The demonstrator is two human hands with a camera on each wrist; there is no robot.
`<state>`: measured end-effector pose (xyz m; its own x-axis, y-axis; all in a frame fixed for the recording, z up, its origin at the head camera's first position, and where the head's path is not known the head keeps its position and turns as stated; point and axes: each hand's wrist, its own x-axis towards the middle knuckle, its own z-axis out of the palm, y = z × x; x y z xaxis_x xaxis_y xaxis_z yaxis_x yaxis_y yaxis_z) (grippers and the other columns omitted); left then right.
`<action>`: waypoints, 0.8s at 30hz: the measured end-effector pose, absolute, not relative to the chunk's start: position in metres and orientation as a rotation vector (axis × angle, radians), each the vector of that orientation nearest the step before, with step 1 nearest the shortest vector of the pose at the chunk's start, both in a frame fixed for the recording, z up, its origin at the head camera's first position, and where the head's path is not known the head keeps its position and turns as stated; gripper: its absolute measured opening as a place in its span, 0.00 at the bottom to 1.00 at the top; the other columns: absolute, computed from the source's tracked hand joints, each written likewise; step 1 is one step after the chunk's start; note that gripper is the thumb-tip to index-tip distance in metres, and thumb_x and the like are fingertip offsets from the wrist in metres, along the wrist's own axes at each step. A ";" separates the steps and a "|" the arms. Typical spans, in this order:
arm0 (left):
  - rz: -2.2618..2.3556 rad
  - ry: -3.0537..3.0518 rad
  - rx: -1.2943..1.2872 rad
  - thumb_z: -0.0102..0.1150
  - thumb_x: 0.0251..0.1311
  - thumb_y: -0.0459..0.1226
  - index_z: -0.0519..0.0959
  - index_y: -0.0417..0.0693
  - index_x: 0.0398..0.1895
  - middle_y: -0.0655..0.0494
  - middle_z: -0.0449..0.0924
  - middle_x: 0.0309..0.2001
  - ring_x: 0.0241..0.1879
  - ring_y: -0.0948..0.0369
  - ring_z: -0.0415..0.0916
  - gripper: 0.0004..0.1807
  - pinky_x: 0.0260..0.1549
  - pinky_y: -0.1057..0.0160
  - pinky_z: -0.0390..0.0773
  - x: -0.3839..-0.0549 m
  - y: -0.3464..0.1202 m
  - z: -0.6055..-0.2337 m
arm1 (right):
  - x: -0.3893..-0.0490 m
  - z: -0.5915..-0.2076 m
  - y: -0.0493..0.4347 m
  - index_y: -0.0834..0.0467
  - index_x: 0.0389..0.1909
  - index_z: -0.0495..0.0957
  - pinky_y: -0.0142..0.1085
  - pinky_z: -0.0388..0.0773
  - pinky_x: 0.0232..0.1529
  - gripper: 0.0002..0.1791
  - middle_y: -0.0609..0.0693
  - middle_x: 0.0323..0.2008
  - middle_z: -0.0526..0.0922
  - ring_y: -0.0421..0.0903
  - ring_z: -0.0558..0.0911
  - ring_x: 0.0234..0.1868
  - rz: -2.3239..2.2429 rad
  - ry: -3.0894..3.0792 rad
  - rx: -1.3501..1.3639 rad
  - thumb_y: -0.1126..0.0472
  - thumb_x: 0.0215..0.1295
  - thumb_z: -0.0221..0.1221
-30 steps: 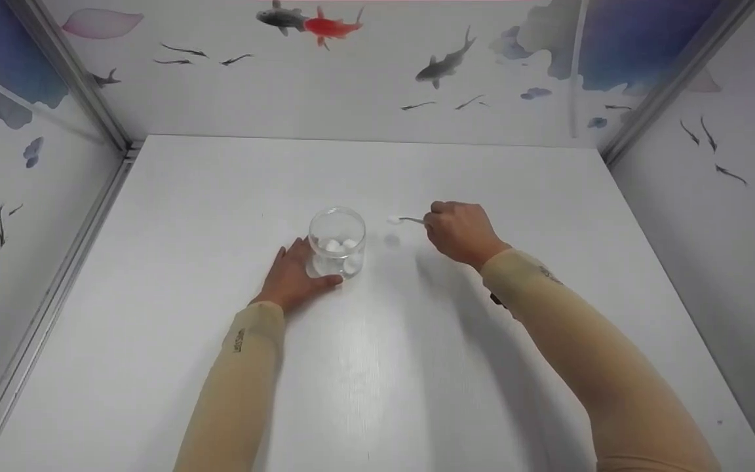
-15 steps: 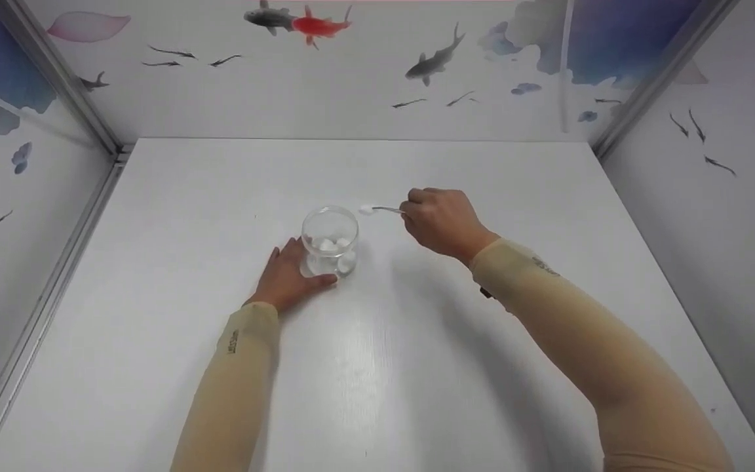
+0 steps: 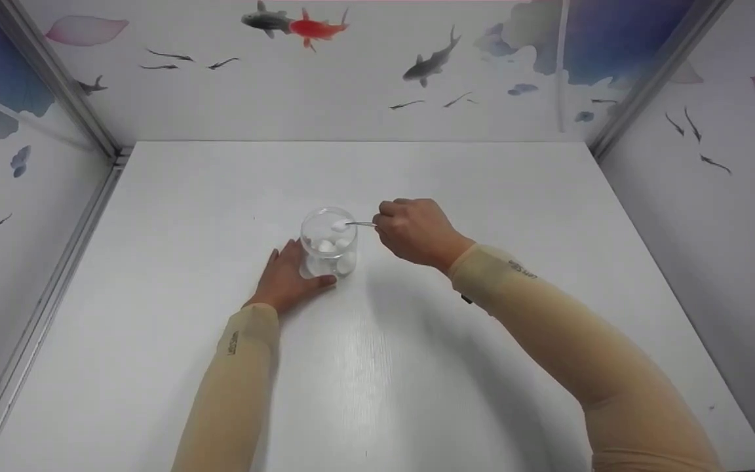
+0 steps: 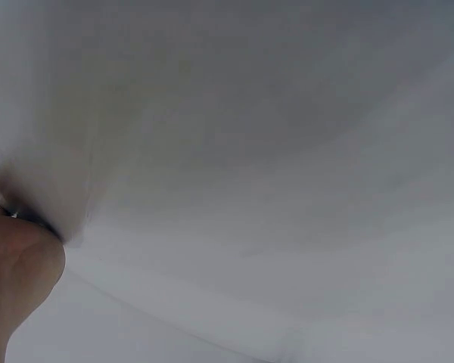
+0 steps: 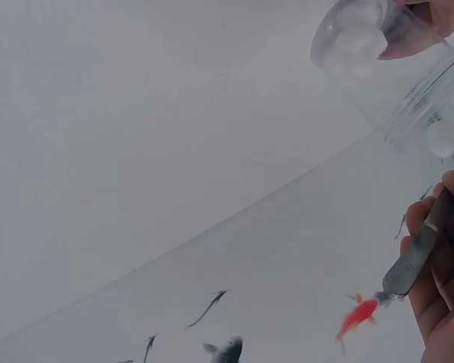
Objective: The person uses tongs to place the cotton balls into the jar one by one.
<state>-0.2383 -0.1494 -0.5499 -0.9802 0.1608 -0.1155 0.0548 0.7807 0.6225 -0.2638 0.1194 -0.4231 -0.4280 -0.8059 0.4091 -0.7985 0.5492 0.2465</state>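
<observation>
A clear jar point(image 3: 325, 265) stands on the table with several white cotton balls point(image 5: 359, 38) inside. My left hand point(image 3: 288, 276) holds the jar at its left side, thumb in front and fingers behind. My right hand point(image 3: 417, 231) grips metal tweezers point(image 3: 363, 224), also plain in the right wrist view as silver tweezers point(image 5: 412, 261) lying across the fingers. At the tweezers' tips a cotton ball point(image 3: 339, 225) is pinched, over the jar's open mouth. In the left wrist view only part of the left hand point(image 4: 23, 261) shows; the rest is blurred.
The white table point(image 3: 364, 387) spreads out around the jar and both arms. A back wall point(image 3: 351, 98) with painted fish and side walls enclose it. The right forearm's sleeve point(image 3: 535, 314) crosses the table's right half.
My right hand has moved left, bringing the tweezers and cotton ball from beside the jar to over its mouth. The left hand stays on the jar; the head view shifted slightly.
</observation>
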 end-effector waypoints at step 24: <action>0.985 2.802 0.181 0.66 0.48 0.69 0.46 0.48 0.81 0.45 0.48 0.78 0.77 0.49 0.40 0.65 0.75 0.55 0.29 -0.238 -0.151 -0.549 | -0.265 -0.429 0.123 0.59 0.29 0.85 0.37 0.79 0.17 0.06 0.50 0.24 0.77 0.46 0.77 0.21 -0.002 -2.336 1.302 0.66 0.63 0.60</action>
